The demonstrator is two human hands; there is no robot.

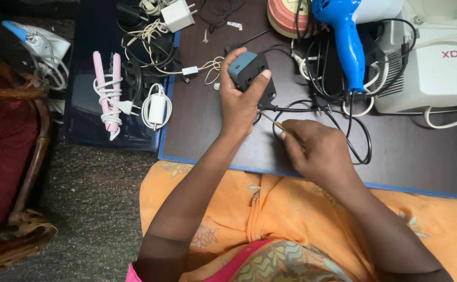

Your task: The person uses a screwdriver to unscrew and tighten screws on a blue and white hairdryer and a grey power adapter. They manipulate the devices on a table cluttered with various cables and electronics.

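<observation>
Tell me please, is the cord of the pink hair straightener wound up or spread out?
Wound up. The white cord is wrapped several times around the pink hair straightener, with its plug lying beside it.

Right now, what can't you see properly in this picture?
Head view only:
- Tip of the thin tool: too small, hidden against the black adapter.
- Tool's handle: covered by the right hand.
- Adapter's underside: hidden by the left hand.
- White machine: cut off by the right edge.
</observation>
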